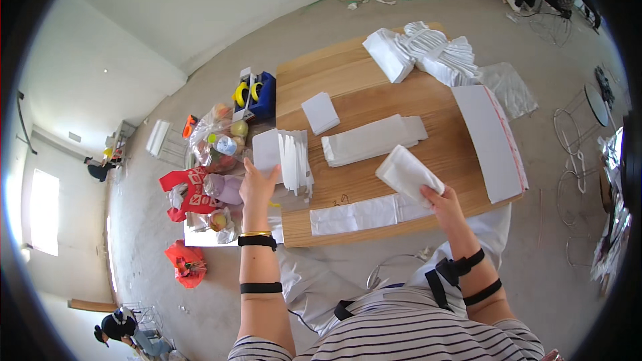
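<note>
My left hand [257, 186] reaches over the left edge of the table, thumb and fingers apart, with nothing seen in it. Just beyond its fingertips lie a white card [266, 148] and a row of thin white folded pieces [294, 164] standing close together. In my right hand [443, 206] is a folded white packet [408, 172], pinched at its near right corner and tilted above the table. Beneath it, a flat white plastic sleeve [354, 215] runs along the near edge. A long stack of white folded sheets [368, 140] lies mid-table.
A small stack of white cards [321, 112] rests on the wooden table [321, 73]. Bundled white pieces [428, 53] sit at the far right, near a white open box [491, 144]. Leftward are a blue tape dispenser [264, 95], bagged fruit, a bottle [225, 144] and a red bag [190, 194].
</note>
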`<state>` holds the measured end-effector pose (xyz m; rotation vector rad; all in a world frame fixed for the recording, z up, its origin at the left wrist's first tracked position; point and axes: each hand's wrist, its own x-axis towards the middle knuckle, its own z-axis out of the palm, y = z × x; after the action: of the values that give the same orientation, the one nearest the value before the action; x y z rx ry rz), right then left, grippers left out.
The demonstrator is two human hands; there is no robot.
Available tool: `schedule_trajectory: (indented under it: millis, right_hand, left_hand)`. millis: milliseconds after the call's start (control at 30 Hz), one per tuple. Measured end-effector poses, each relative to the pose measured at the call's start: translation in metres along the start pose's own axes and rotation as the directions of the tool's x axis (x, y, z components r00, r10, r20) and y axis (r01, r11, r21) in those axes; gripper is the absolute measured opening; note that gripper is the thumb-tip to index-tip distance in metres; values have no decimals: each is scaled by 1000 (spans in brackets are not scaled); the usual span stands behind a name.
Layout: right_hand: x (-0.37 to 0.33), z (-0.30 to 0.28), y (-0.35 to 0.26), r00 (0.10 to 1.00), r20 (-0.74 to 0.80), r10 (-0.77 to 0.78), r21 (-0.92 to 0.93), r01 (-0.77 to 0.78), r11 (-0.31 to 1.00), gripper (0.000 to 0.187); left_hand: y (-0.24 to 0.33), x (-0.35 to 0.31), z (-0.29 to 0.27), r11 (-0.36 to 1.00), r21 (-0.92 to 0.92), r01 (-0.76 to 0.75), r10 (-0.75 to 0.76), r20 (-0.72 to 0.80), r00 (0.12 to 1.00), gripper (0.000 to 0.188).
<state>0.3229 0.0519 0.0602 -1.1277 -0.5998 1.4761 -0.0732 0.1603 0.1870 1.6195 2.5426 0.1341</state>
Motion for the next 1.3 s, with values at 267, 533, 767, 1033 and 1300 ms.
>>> schedule_trajectory:
  millis: [267,533,767,1033,1300]
  right_hand:
    - [-30,17,-30,999,26,24,-92,-21,996,28]
    - [-56,49,-48,990,141,-9,-72,20,997,27]
    - [-92,71,-73,953,291,80,125,-121,985,27]
    - [-121,88,-91,957,279,-83,161,38,986,24]
    - [-118,73,-89,963,226,-146,113,123,986,21]
  left_hand:
    - [3,5,11,989,54,-138,146,-192,971,98]
    - [-51,36,14,751,-660,6,70,88,994,59]
    - [63,-97,-27,-487,-826,284,223,197,955,41]
    - [81,-153,-43,-631,-686,363,449,59,891,62]
    - [90,-166,-48,-748,-571,338,454,-71,888,64]
